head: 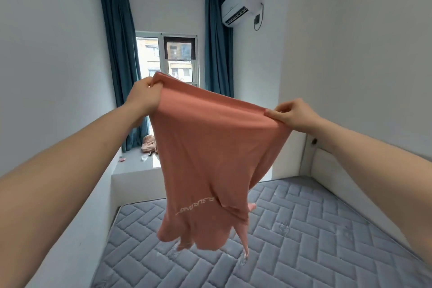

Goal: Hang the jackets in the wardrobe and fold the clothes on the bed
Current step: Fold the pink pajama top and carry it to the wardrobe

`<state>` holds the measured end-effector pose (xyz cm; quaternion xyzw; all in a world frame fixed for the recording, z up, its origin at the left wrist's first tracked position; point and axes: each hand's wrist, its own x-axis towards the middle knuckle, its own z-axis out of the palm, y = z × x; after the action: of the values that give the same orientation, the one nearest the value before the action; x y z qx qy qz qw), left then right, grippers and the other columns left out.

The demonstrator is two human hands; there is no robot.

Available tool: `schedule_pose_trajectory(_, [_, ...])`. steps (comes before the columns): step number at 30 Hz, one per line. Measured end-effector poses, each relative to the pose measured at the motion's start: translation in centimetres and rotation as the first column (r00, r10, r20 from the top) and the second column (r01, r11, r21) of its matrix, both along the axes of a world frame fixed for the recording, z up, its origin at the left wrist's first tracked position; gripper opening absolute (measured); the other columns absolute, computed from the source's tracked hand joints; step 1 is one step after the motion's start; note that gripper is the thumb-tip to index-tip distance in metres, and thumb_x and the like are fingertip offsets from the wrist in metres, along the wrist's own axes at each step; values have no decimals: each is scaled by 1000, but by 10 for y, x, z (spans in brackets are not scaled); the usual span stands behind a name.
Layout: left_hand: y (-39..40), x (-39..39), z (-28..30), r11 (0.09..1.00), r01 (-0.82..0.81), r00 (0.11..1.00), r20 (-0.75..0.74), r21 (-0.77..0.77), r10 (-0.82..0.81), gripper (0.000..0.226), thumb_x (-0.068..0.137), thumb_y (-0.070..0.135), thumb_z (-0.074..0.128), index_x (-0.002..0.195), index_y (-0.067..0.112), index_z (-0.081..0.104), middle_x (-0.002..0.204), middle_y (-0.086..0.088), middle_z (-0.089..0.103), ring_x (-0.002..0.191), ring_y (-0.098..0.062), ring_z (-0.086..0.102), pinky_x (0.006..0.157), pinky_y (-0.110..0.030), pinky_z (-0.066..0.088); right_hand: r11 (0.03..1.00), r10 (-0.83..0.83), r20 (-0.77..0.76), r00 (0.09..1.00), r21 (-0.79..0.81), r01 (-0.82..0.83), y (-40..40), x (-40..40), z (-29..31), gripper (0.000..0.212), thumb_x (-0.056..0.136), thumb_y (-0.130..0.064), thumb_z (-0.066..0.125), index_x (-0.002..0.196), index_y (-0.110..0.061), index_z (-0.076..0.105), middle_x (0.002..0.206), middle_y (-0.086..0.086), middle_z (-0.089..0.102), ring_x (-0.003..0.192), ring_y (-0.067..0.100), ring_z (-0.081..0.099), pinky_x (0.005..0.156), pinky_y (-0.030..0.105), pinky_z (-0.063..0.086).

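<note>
Above the grey quilted mattress (304,229), a salmon-pink T-shirt (210,147) hangs upside down in the air, the printed lettering reading inverted near its lower end. Left hand (142,98) pinches one corner of the hem, held higher and further from the camera; right hand (294,114) pinches the opposite corner, lower. Hands are well apart, with the hem stretched between them as a slanted top edge. The shirt's long axis runs straight down from the hands; sleeves and neck end dangle just over the mattress, contact unclear. Both hands are equally on the garment, neither nearer. Judged step: shaking the shirt flat before laying it down to fold; the next move probably lowers it onto the mattress directly below, so the hem line needs levelling first.

No real containers in view. The window ledge (138,166) on the left carries a crumpled pink cloth (148,142) and a few small items too small to name. Teal curtains (117,54) frame the window; an air conditioner (240,2) sits on the right wall. Wardrobe not visible.
</note>
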<state>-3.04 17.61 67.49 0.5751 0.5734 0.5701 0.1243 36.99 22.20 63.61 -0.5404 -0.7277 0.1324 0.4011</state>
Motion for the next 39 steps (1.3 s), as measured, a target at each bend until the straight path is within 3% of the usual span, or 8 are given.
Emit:
schedule_pose_trajectory(12, [-77, 62, -28, 925, 340, 936, -29, -168, -350, 21, 106, 22, 49, 94, 13, 65, 82, -10, 55, 72, -20, 54, 61, -31, 44, 630, 425, -314, 849, -571, -527, -120, -110, -93, 76, 78, -88, 54, 128, -33, 70, 122, -1, 74, 104, 14, 70, 97, 33, 53])
schedule_pose_trajectory(17, [-104, 10, -84, 915, 269, 961, 151, -301, -233, 17, 93, 28, 55, 93, 17, 69, 86, -3, 56, 81, -20, 55, 74, -34, 53, 849, 298, -93, 950, -430, -308, -147, -136, -141, 16, 98, -28, 64, 104, -20, 76, 97, -5, 76, 91, 14, 72, 84, 32, 59])
schedule_pose_trajectory(21, [-137, -18, -135, 818, 469, 873, 317, -334, -371, 14, 78, 25, 52, 76, 26, 66, 93, 5, 61, 89, -13, 50, 86, -35, 39, 868, 259, -336, 905, -331, -371, -159, -155, -138, 48, 99, -15, 59, 60, -37, 76, 59, -19, 65, 55, -1, 60, 51, 12, 44])
schedule_pose_trajectory(25, [-156, -21, -179, 678, 597, 795, 427, -428, -431, 45, 94, 20, 46, 50, 25, 55, 59, 6, 45, 60, -11, 40, 66, -32, 34, 847, 280, -405, 870, -323, -423, -164, -173, -130, 40, 98, -14, 59, 71, -33, 82, 73, -11, 75, 67, 5, 70, 59, 15, 53])
schedule_pose_trajectory(31, [-174, -22, -195, 417, 850, 516, 667, -321, -537, 48, 87, 21, 50, 133, 13, 65, 90, -3, 62, 65, -16, 54, 53, -25, 49, 864, 240, -419, 875, -318, -389, -167, -173, -120, 24, 98, -14, 60, 85, -13, 79, 81, 1, 76, 79, 18, 69, 71, 24, 56])
schedule_pose_trajectory(34, [-176, -6, -201, 308, 792, 550, 398, -527, -734, 46, 81, 23, 67, 127, 26, 63, 101, -2, 70, 83, -16, 65, 62, -29, 54, 881, 235, -409, 882, -294, -371, -164, -169, -116, 27, 98, -13, 56, 96, -14, 83, 102, 6, 79, 88, 12, 72, 77, 25, 59])
schedule_pose_trajectory(37, [-172, 10, -221, 505, 478, 619, -131, -719, -774, 18, 86, 26, 75, 103, 34, 76, 102, 8, 77, 88, -5, 63, 87, -39, 55, 897, 197, -470, 860, -267, -352, -162, -158, -113, 36, 99, -10, 54, 85, -23, 85, 96, -3, 80, 76, 4, 73, 62, 18, 56])
schedule_pose_trajectory(39, [-166, 11, -231, 567, 447, 658, -175, -691, -732, 24, 94, 22, 69, 87, 43, 76, 86, 21, 73, 80, 4, 61, 86, -30, 48, 912, 160, -475, 866, -264, -313, -161, -145, -113, 36, 98, -10, 54, 86, -24, 85, 98, -2, 80, 83, 9, 75, 69, 23, 61])
